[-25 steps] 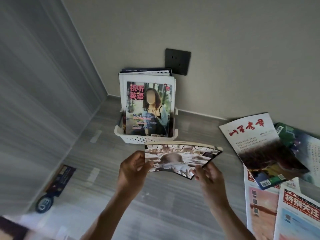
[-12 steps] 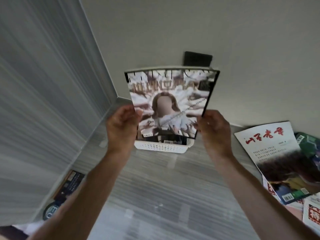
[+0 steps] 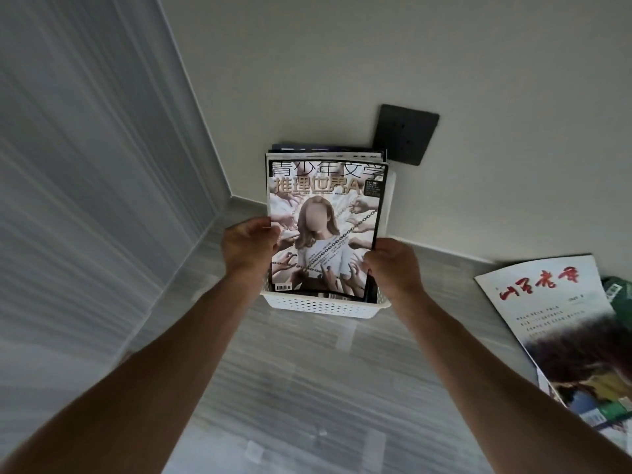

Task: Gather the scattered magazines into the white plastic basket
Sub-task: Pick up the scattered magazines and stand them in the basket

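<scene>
Caught mid-insertion: a magazine [image 3: 325, 230] with a chained figure on its cover held upright over the white plastic basket [image 3: 318, 304], its lower edge already dipped behind the front rim. Gripped on both sides — left hand [image 3: 248, 246] curled round the left edge with the thumb on the cover, right hand [image 3: 393, 268] pinching the lower right edge. Stood in the basket, against the wall under a dark wall plate [image 3: 405, 133], were other magazines [image 3: 325, 152] on end, only their top edges showing behind the held one; how many could not be told. Judged from this, the step in hand was the seating of this copy at the front of the row. Called for next, probably: a straight lowering until the bottom edge met the basket floor, then a release of both hands, with the cover kept flat so as not to buckle or catch on the rim. Left on the floor well off to the right was a loose pile: a white magazine with red characters [image 3: 561, 323] on top, a green-covered one [image 3: 619, 295] partly beneath it, and more edges below near the frame's border. Task therefore judged only partly done, with those still to be fetched.
</scene>
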The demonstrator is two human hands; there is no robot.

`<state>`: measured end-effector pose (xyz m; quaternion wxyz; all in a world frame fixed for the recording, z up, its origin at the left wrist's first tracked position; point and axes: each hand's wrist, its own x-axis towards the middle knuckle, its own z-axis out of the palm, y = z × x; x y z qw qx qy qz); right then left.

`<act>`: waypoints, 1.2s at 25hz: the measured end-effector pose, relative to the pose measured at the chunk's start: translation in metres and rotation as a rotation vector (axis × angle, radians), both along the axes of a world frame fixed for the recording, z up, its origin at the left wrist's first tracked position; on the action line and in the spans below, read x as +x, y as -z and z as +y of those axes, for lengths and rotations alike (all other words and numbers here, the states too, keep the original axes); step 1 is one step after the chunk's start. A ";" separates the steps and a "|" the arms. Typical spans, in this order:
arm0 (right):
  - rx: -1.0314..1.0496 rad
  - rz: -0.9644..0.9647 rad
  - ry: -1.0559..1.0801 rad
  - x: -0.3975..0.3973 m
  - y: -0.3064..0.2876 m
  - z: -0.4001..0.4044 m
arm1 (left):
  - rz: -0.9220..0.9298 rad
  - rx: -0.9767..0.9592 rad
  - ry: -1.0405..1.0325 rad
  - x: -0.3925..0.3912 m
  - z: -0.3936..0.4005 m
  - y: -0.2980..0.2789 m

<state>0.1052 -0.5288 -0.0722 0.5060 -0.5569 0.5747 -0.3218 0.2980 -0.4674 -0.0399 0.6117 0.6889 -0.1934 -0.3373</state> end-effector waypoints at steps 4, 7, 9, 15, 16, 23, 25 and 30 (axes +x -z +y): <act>0.114 -0.072 -0.025 -0.011 0.013 -0.003 | -0.044 0.122 0.005 0.001 -0.001 0.012; 0.011 -0.146 0.048 -0.026 0.008 0.029 | -0.111 0.086 -0.029 -0.005 0.020 0.005; -0.016 -0.159 0.135 -0.062 0.010 0.067 | 0.063 -0.007 0.050 -0.046 0.049 0.005; 0.030 0.386 0.269 -0.268 0.051 0.180 | 0.339 0.202 0.440 -0.260 0.133 0.046; 0.024 0.506 0.306 -0.304 0.055 0.192 | 0.344 0.233 0.498 -0.290 0.141 0.053; 0.057 0.991 0.111 -0.396 0.078 0.236 | 0.180 0.324 0.693 -0.407 0.152 0.067; 0.028 1.019 0.080 -0.403 0.081 0.237 | 0.135 0.354 0.751 -0.425 0.150 0.070; 0.122 0.850 0.262 -0.439 0.045 0.221 | -0.138 0.433 0.997 -0.461 0.151 0.066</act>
